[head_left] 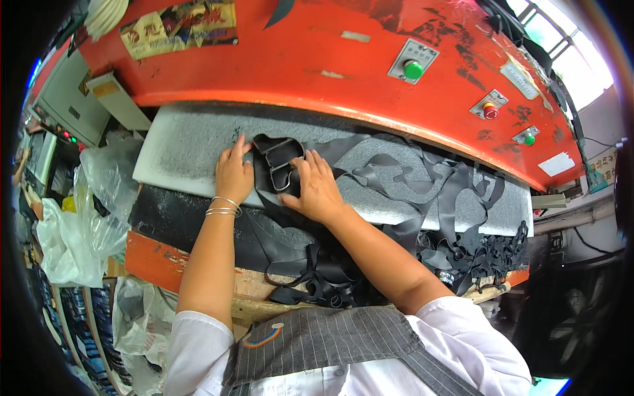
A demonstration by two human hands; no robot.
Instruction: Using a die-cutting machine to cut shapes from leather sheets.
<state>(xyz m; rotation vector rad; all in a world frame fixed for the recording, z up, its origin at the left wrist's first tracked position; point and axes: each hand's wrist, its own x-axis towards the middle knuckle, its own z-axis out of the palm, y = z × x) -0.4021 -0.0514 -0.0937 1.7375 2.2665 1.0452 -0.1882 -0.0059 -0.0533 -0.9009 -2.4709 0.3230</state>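
Observation:
A metal-edged cutting die (281, 156), shaped like a frame with cross-bars, lies on a strip of black leather-like sheet (263, 177) on the pale work pad. Against the die's right rim rests my right hand (318, 190), thumb low and fingers higher, gripping the edge. My left hand (234, 171) is at the die's left, fingers stretched out along the sheet's edge. Cut black remnants (389, 173) with curved openings spread to the right of the die.
Beyond the pad (178, 138) stands a red machine (297, 59) with a green button (413, 69) and a red button (489, 111). Black scraps (469, 254) pile along the front right. Clear plastic bags (86, 231) hang at the left.

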